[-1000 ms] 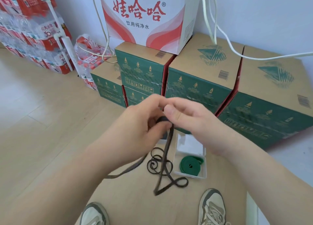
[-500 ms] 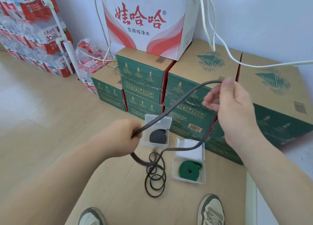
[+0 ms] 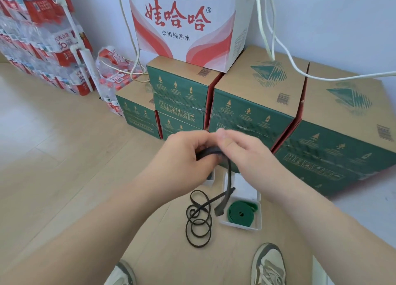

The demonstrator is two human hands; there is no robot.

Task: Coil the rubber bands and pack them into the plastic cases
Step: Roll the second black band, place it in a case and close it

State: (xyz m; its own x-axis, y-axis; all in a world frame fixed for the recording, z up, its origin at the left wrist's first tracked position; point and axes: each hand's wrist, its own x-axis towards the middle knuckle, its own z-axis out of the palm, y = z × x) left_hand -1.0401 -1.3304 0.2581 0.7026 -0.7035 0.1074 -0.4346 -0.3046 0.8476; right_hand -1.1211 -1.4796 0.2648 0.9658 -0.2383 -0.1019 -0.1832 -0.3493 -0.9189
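The person stands over a tan sheet (image 3: 162,252) laid on the floor, both hands raised together above it. The left hand (image 3: 184,154) has its grip curled round a bunched dark grey rubber band (image 3: 211,151). The right hand (image 3: 246,154) pinches the same band from the other side, its grip narrow, and the fingertips of the two hands touch. A flat tail of the band hangs down between the wrists, and its end reaches down in front of the left rim of an open plastic case (image 3: 259,218).

That case sits toward the sheet's right side and holds a coiled green band (image 3: 241,213). A second case (image 3: 211,178) lies farther back, mostly hidden behind the left hand, so I cannot tell what is in it. Just left of the green band's case, a loose tangle of thin black rings (image 3: 198,220) lies on the sheet.

Two grey shoes (image 3: 269,265) show at the near edge. Green cartons (image 3: 250,117) line the far edge with a white-and-red carton (image 3: 184,23) on top, white cables (image 3: 300,72) draped over them, and bottled-water packs (image 3: 42,38) stacked at the far left.
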